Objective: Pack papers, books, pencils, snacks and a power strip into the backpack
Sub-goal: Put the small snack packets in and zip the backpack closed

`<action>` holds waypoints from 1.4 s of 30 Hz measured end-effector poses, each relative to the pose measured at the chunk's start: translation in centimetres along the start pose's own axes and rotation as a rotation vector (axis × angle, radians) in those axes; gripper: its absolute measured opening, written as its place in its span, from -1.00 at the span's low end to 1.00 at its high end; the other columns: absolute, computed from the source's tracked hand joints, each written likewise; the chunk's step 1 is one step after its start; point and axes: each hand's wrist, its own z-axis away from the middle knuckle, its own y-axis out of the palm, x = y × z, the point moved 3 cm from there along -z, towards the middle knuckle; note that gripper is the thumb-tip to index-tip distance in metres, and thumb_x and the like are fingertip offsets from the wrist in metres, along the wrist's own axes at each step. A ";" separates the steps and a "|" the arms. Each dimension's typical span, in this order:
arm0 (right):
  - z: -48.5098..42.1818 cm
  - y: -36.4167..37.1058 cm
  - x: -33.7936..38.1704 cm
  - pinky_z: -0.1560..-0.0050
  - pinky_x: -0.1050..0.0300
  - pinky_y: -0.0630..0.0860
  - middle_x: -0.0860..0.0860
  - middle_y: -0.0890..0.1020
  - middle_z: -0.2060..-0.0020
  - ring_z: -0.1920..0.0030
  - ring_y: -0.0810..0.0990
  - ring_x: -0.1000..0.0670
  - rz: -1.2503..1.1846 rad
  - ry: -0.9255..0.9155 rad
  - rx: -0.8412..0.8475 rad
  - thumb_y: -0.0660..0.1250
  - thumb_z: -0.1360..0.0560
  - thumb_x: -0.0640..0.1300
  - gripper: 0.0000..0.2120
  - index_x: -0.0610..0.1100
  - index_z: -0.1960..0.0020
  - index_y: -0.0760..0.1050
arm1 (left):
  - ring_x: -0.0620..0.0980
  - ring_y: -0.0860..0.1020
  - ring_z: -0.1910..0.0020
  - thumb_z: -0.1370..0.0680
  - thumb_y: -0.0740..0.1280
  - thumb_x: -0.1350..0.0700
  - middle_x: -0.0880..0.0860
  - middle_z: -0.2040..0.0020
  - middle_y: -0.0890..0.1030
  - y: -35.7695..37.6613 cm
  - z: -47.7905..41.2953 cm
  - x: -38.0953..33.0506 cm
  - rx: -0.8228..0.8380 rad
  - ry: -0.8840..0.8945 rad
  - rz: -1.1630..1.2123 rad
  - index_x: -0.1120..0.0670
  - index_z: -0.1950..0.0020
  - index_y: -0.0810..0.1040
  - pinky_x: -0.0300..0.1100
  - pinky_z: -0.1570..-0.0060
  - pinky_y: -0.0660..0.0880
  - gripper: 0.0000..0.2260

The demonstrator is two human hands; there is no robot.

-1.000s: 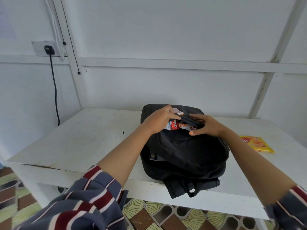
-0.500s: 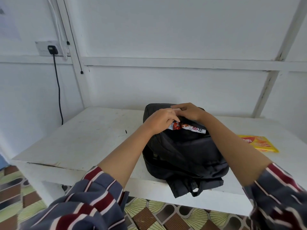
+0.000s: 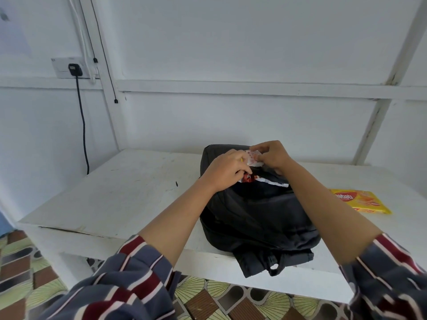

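Pinches a snack packet in curled fingers of left hand and right hand atop the backpack, centre frame, seemingly half inside, and risks snagging it on the zip if forced.

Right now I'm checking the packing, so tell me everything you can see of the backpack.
The backpack is black and looks like soft fabric. It lies flat on the white table near the front edge, with a strap loop hanging over that edge. An opening at its far end gapes, and a red-and-white packet sticks out of it. The left hand and the right hand both hold the packet at that opening, over the bag's far end.
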 end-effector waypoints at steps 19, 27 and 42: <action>6.8 -8.9 -2.6 0.18 0.34 0.56 -0.06 0.64 0.08 0.18 0.65 0.09 -0.425 0.037 0.222 0.25 -0.45 -0.46 -0.63 -0.19 -0.20 0.49 | -0.01 0.35 -0.34 -0.58 0.09 0.31 0.05 -0.38 0.39 0.2 -4.0 -0.9 0.214 -0.153 0.193 0.11 -0.36 0.45 -0.18 -0.31 0.26 -0.62; 7.4 -4.5 -2.5 0.12 0.23 0.52 -0.09 0.63 0.26 0.25 0.57 0.00 0.078 -0.102 -0.051 0.30 -0.45 -0.42 -0.70 -0.21 -0.13 0.59 | -0.02 0.37 -0.33 -0.58 0.09 0.31 0.02 -0.38 0.39 0.4 -4.1 -1.1 0.151 -0.174 0.209 0.11 -0.35 0.46 -0.15 -0.31 0.30 -0.62; 7.0 -2.3 -3.7 0.27 0.06 0.32 -0.14 0.54 0.18 0.19 0.51 -0.22 0.931 -0.318 -0.442 0.51 -0.26 -0.24 -0.94 -0.16 0.30 0.64 | -0.03 0.35 -0.35 -0.59 0.18 0.21 -0.01 -0.39 0.38 0.6 -3.4 -0.8 0.196 -0.177 0.190 0.04 -0.39 0.42 -0.05 -0.34 0.31 -0.64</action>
